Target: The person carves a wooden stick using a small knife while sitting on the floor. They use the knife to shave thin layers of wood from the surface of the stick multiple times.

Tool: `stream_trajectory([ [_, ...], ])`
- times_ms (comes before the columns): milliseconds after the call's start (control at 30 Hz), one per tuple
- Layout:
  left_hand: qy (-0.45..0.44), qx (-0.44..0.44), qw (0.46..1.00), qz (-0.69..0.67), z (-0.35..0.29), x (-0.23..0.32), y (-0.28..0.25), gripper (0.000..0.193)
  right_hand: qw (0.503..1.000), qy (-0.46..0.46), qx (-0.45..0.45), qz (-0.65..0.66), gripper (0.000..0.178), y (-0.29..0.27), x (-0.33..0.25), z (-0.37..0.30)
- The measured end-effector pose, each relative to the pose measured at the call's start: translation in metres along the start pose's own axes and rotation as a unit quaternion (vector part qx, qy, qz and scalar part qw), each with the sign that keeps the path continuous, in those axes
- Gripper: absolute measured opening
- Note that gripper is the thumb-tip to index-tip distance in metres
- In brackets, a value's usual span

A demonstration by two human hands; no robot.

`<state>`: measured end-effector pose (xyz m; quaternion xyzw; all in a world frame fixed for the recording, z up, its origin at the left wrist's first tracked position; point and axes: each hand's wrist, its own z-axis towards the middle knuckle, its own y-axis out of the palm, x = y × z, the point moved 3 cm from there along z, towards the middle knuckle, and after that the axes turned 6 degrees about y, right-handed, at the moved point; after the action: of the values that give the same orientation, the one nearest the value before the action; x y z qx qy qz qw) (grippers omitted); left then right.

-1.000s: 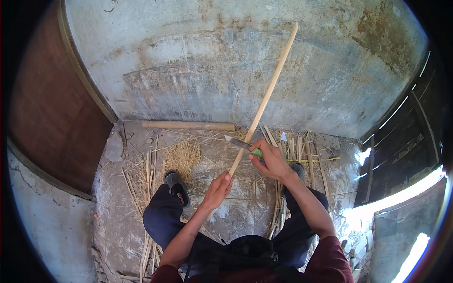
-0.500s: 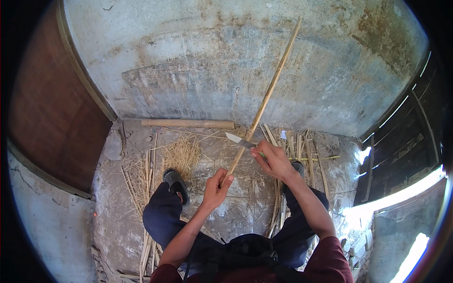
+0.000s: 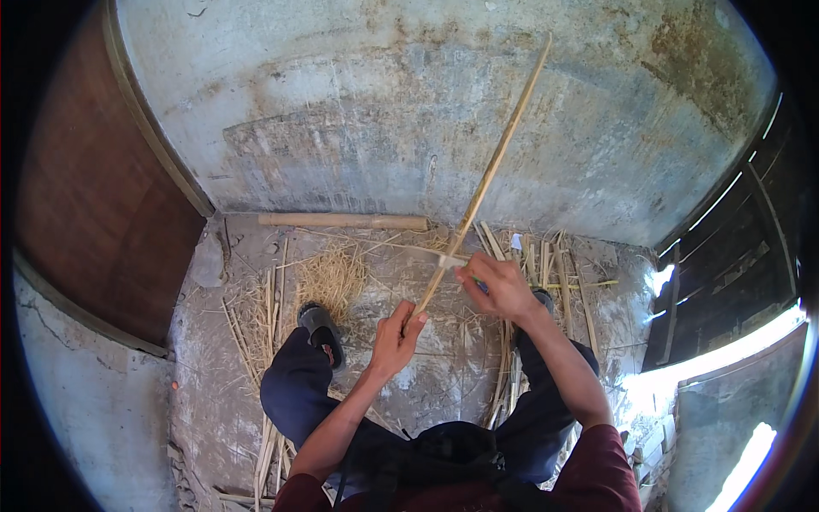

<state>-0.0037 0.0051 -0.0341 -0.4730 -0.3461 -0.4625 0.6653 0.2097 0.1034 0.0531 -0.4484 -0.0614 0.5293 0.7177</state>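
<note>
My left hand is closed around the lower end of a long, thin bamboo strip. The strip slants up and away to the right, its far end in front of the wall. In my right hand is a small knife, its greenish handle mostly hidden by the fingers. The pale blade, blurred, lies across the strip a little beyond my left hand; whether it cuts in, I cannot tell.
A thick bamboo pole lies along the base of the stained wall. Curly shavings are heaped near my left shoe. Split bamboo pieces lie at the right, more at the left. A brown door panel stands left.
The knife blade has turned and now looks paler and blurred against the strip. Its tip no longer shows clearly to the left of the strip. My left hand keeps its hold.
</note>
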Motion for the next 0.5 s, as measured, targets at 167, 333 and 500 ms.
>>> stream_trajectory([
  [167, -0.003, -0.004, 1.0, 0.021, -0.001, -0.005, 0.0, 0.026, 0.999, -0.009, 0.025, -0.023, 0.011, 0.006, -0.007, 0.002],
  [333, 0.01, -0.002, 1.0, 0.016, -0.001, 0.0, -0.001, 0.024, 0.999, 0.028, -0.002, -0.039, 0.011, -0.004, 0.006, -0.002],
  [500, -0.001, -0.003, 1.0, 0.029, -0.004, -0.006, 0.0, 0.026, 1.0, 0.002, 0.019, -0.016, 0.012, 0.01, -0.008, -0.004],
])
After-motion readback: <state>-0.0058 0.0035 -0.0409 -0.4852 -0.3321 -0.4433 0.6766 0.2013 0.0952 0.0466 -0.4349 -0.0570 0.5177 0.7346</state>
